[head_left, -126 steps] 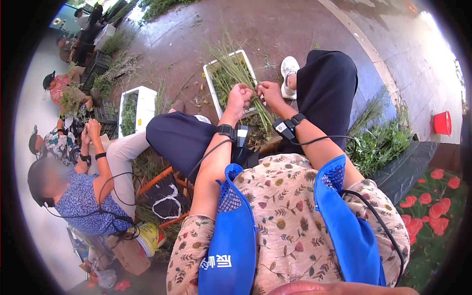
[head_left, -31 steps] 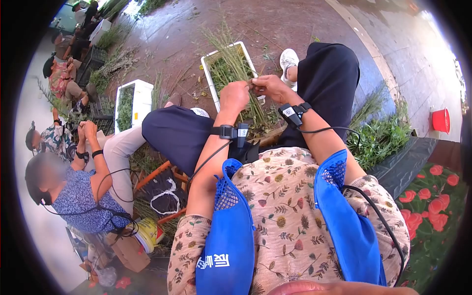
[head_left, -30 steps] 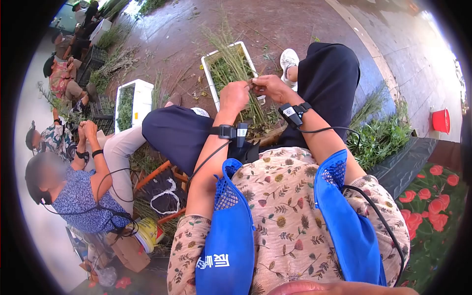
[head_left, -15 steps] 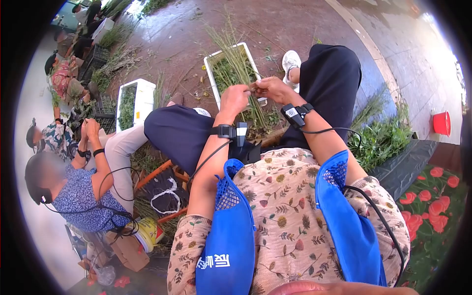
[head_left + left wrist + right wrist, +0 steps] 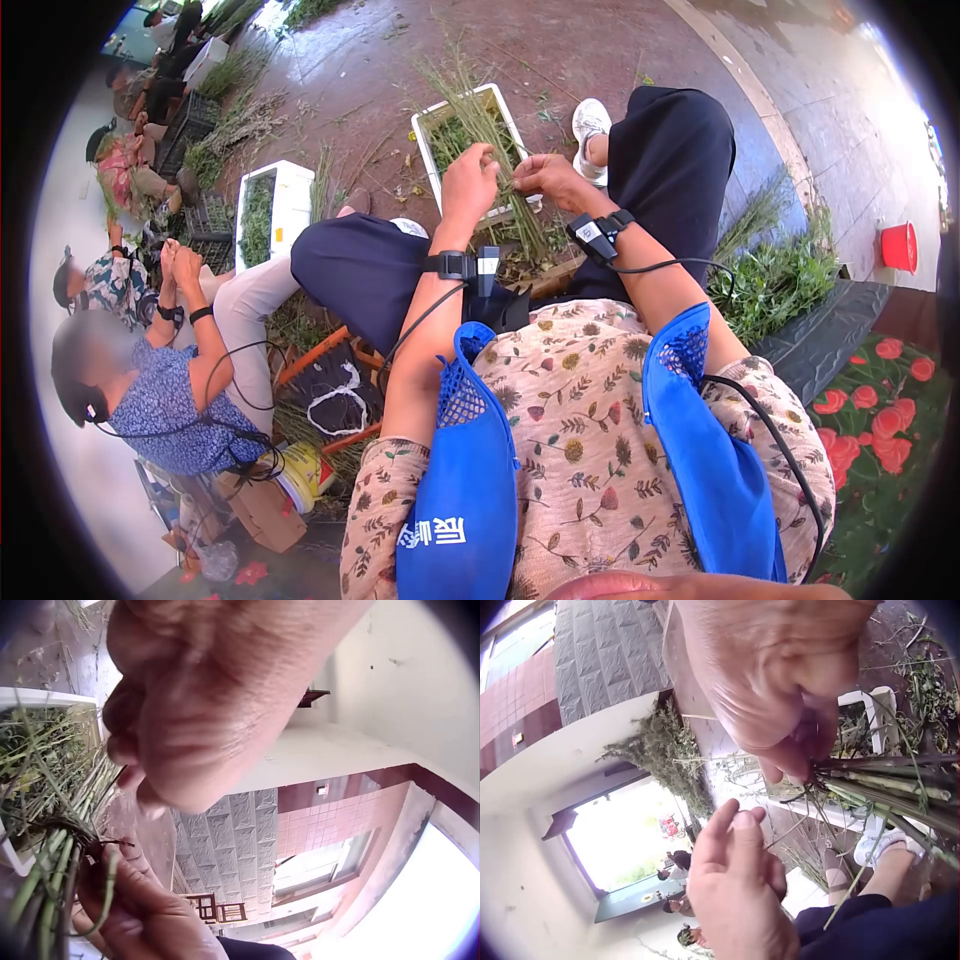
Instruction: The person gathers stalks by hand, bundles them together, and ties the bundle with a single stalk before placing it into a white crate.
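Observation:
My right hand (image 5: 552,178) pinches a bundle of long green stems (image 5: 527,228) at a dark band wound round it. In the right wrist view, the right fingers (image 5: 791,761) press against this band, and the cut stems (image 5: 889,791) spread to the right. Just off the bundle, my left hand (image 5: 470,182) is raised with its fingers loosely bent; no stem shows in its grasp. The left wrist view has the left hand (image 5: 202,712) large at the top, over the right hand (image 5: 142,907) at the stems. The bundle's thin tops lean over a white crate (image 5: 419,150) of greenery.
Another white crate (image 5: 293,215) of greens stands at the left, near a seated person in a blue patterned top (image 5: 185,410). Loose leafy stalks (image 5: 775,285) are heaped on the right beside a dark sheet (image 5: 825,335). A red bucket (image 5: 899,249) stands farther right.
Both hands worked close together at the bundle's band; now the left hand has moved away, up and to the left. The right hand stays at the stems.

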